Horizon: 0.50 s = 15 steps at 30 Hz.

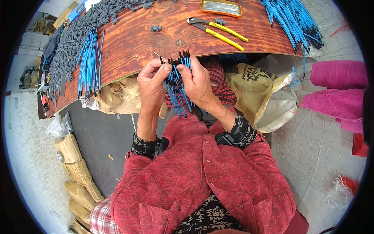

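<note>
Just off the near table edge, both my hands are closed at a bundle of thin blue rods with black tips [180,93], which hangs down between them. My left hand [151,84] pinches with thumb and forefinger at a thin wire [158,55] by the upper end of the bundle. My right hand [197,85] grips the rods, its thumb pressed along them below the black tips. The fingers hide where the wire meets the rods.
On the wooden table [132,46] lie yellow-handled pliers [218,32], an orange tray of thin wires [221,7] and a small grey fitting [156,28]. Grey fittings [78,39] heap up at left. Blue rods lie left [89,64] and right [292,23]. A pale sack [253,89] stands below.
</note>
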Tool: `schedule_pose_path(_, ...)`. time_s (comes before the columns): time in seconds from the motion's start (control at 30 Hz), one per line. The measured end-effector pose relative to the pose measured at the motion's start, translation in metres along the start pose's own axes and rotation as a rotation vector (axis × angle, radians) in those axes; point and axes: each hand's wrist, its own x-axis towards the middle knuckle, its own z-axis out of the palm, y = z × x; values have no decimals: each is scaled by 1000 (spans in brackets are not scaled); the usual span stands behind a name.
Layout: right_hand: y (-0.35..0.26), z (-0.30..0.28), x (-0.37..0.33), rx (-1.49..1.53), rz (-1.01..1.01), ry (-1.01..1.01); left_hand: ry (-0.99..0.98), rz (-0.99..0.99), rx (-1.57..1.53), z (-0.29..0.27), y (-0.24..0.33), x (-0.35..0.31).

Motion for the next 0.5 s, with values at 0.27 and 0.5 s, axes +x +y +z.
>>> schedule_pose_path(0.27,9,0,5,33,55,-50,89,66,-23,9,-9,3)
schedule_pose_path(0.5,15,-3,-1,126,108,-150,137,55,-19,1,-22,-6)
